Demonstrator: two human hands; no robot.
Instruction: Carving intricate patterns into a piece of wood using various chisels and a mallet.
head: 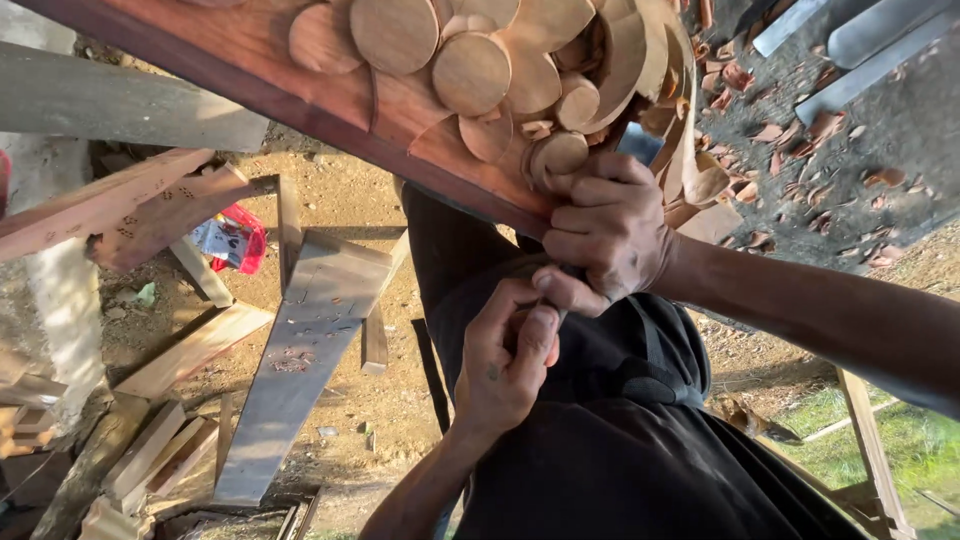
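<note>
A slim carving tool (560,272) is clenched by both the right hand (608,235) and left hand (508,362), its tip just beyond the right hand against the carved wooden panel (470,90); carving appears underway, so steady guiding pressure seems needed.

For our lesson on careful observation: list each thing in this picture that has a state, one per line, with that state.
Carved wooden panel: partly carved, round petals raised.
Chisel: mostly hidden, blade against the carving.
Right hand: fisted around the chisel.
Left hand: closed, gripping the handle end.
Wood chips: scattered loose.
</note>
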